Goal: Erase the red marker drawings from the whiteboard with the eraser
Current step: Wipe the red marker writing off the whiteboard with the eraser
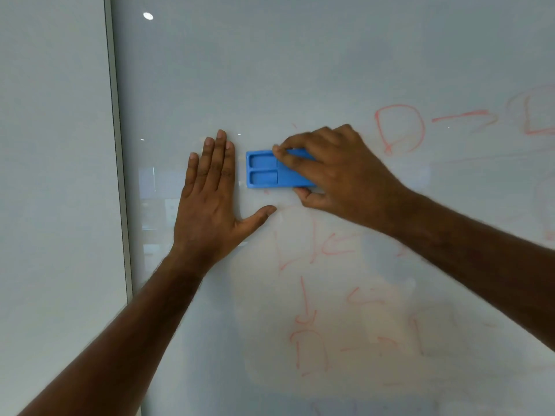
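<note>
A blue rectangular eraser (pixel 264 169) lies flat against the glossy whiteboard (pixel 300 61), held by my right hand (pixel 336 172) with fingers over its top edge and thumb under it. My left hand (pixel 210 199) presses flat on the board just left of the eraser, fingers together and thumb spread, holding nothing. Red marker drawings remain: a D-shape with an arrow (pixel 401 129) up right, smeared strokes (pixel 315 247) below the eraser, and an arrow with shapes (pixel 309 340) lower down. The board around the eraser looks wiped, with faint red traces.
A grey metal frame edge (pixel 118 145) runs down the whiteboard's left side, with a pale wall panel (pixel 54 175) beyond it. A ceiling light reflection (pixel 148 16) shows on the board's upper left.
</note>
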{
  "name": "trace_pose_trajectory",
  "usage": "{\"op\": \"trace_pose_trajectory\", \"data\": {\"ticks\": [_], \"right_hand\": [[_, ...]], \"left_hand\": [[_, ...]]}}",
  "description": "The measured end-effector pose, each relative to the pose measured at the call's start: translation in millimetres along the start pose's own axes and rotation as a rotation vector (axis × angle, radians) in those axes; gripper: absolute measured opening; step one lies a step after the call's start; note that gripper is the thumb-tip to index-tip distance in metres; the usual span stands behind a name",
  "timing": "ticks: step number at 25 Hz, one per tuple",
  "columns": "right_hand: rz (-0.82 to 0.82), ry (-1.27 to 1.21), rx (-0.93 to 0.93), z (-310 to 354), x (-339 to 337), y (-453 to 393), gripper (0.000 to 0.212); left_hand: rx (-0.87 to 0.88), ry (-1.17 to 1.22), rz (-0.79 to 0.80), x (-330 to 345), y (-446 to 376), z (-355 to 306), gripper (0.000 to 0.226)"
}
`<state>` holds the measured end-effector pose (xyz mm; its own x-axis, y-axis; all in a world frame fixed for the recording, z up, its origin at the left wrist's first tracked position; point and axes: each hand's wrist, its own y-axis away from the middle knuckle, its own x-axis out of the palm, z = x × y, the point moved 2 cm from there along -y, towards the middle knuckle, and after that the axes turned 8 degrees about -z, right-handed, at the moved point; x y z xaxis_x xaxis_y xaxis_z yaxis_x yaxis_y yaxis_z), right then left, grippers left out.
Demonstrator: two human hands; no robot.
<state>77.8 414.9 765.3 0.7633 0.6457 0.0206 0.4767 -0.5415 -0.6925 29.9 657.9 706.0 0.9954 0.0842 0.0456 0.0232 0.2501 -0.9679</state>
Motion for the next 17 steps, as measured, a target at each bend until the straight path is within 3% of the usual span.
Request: {"op": "trace_pose_trajectory", "data": {"ticks": [5,12,17], "right_hand": [[0.062,-0.025,-0.097,-3.8,-7.7,21.6,0.058],[0.022,-0.033,0.102,-32.5,-11.1,2.3,0.061],[0.037,-0.069,-0.014,-5.9,1.1,11.7,0.06]], "left_hand": [[-0.006,0.024,-0.012,-1.1,0.9,-0.7,0.11],[-0.024,0.004,0.025,-1.4,0.8,-1.8,0.112],[-0.021,0.012,0.031,-0.7,1.1,0.2,0.109]]}}
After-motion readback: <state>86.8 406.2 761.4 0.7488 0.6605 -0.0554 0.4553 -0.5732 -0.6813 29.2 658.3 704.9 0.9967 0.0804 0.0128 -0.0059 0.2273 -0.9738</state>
